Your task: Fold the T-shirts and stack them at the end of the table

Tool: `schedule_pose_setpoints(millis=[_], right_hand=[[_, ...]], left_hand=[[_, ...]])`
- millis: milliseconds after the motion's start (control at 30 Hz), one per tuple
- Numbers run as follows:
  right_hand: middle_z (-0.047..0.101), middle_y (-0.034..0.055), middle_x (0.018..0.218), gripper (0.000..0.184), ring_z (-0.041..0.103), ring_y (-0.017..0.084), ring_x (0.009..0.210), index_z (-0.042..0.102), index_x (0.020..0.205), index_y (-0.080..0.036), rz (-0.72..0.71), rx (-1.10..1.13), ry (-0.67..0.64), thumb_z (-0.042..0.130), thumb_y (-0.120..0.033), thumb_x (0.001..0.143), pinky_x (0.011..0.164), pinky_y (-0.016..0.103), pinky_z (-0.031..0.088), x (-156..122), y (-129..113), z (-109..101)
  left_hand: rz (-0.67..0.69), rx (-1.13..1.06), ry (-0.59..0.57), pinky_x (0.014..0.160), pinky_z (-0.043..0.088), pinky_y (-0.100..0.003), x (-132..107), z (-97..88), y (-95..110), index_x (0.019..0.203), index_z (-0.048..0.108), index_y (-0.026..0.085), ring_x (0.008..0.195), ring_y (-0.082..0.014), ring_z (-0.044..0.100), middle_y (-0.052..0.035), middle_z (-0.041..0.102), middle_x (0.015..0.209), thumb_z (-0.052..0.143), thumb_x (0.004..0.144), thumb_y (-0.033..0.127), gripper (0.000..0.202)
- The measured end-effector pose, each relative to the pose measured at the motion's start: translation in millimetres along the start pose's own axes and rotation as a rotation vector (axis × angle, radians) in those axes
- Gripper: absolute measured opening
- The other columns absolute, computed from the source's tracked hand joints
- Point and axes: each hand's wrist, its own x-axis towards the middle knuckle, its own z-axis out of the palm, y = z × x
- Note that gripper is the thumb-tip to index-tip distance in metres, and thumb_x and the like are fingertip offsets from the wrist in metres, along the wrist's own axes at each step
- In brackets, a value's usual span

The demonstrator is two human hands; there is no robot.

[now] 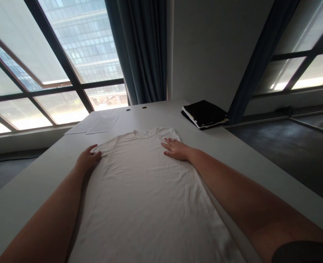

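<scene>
A white T-shirt lies spread on the white table, its round collar at the far end and its lower part running toward me. At the left sleeve, my left hand rests by the edge with thumb and a finger apart; its other fingers are hidden. My right hand lies flat on the shirt near the right shoulder, fingers stretched out and slightly spread. Small wrinkles run across the fabric, mostly on the right side.
Printed paper sheets lie at the table's far left. A black folder stack with papers sits at the far right edge of the white table. Beyond are windows, a dark blue curtain and a pillar.
</scene>
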Motion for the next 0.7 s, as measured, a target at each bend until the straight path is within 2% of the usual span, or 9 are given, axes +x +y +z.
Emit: schedule_pose_setpoints(millis=[67, 233, 367, 467, 567, 633, 700], right_hand=[[0.01, 0.0073, 0.171, 0.074, 0.01, 0.035, 0.157, 0.032, 0.163, -0.024, 0.017, -0.021, -0.025, 0.039, -0.061, 0.099, 0.127, 0.052, 0.011, 2.2, -0.2, 3.9], [0.007, 0.0054, 0.172, 0.075, 0.007, 0.036, 0.157, 0.029, 0.164, -0.029, 0.015, -0.019, -0.073, 0.04, -0.065, 0.098, 0.127, 0.053, 0.01, 3.0, -0.5, 4.2], [0.01, 0.0042, 0.172, 0.071, 0.01, 0.034, 0.157, 0.031, 0.163, -0.031, -0.011, -0.009, -0.051, 0.039, -0.062, 0.1, 0.127, 0.051, 0.01, 2.0, 0.5, 2.1], [0.012, 0.0046, 0.172, 0.069, 0.011, 0.033, 0.157, 0.033, 0.162, -0.03, -0.015, -0.01, -0.03, 0.038, -0.062, 0.1, 0.127, 0.049, 0.011, 2.3, 1.7, 3.0], [0.016, 0.0043, 0.172, 0.07, 0.013, 0.032, 0.157, 0.035, 0.161, -0.031, -0.023, -0.003, -0.014, 0.038, -0.065, 0.1, 0.127, 0.049, 0.012, 3.3, 3.6, 4.5], [0.017, 0.0044, 0.172, 0.07, 0.013, 0.032, 0.157, 0.036, 0.161, -0.031, -0.026, -0.005, -0.008, 0.039, -0.064, 0.1, 0.126, 0.049, 0.013, 3.8, 4.4, 4.9], [0.017, 0.0047, 0.172, 0.069, 0.014, 0.032, 0.157, 0.036, 0.161, -0.031, -0.027, -0.008, -0.005, 0.04, -0.062, 0.1, 0.127, 0.049, 0.013, 3.7, 4.3, 4.4]], left_hand=[[-0.075, 0.016, -0.053, 0.088, 0.056, -0.037, 1.4, -5.4, 3.4, 0.139, 0.06, 0.02, 0.095, -0.0268, 0.073, -0.0111, 0.075, 0.106, 0.063, 0.085, 0.053, 0.064], [-0.205, 0.215, -0.104, 0.086, 0.055, -0.043, 4.2, -9.0, 18.7, 0.142, 0.055, 0.016, 0.102, -0.0347, 0.072, -0.0192, 0.074, 0.116, 0.054, 0.09, 0.057, 0.067], [-0.14, 0.298, -0.134, 0.09, 0.052, -0.048, -1.8, 0.4, 34.6, 0.146, 0.051, 0.022, 0.109, -0.039, 0.07, -0.0187, 0.074, 0.118, 0.05, 0.092, 0.062, 0.067], [-0.053, 0.264, -0.122, 0.091, 0.052, -0.044, -5.7, 7.5, 40.0, 0.133, 0.061, 0.024, 0.109, -0.0358, 0.07, -0.0142, 0.075, 0.117, 0.052, 0.092, 0.056, 0.053], [0.009, 0.176, -0.042, 0.091, 0.053, -0.041, -6.1, 9.7, 39.5, 0.115, 0.07, 0.022, 0.107, -0.0321, 0.069, -0.0124, 0.075, 0.113, 0.052, 0.092, 0.047, 0.039], [0.047, 0.113, 0.064, 0.092, 0.054, -0.04, -6.1, 8.2, 39.6, 0.115, 0.071, 0.019, 0.107, -0.03, 0.069, -0.0131, 0.074, 0.113, 0.05, 0.093, 0.042, 0.038], [0.097, 0.074, 0.158, 0.095, 0.054, -0.038, -7.9, 5.1, 43.0, 0.12, 0.068, 0.018, 0.106, -0.0267, 0.068, -0.0131, 0.07, 0.121, 0.047, 0.095, 0.04, 0.04]])
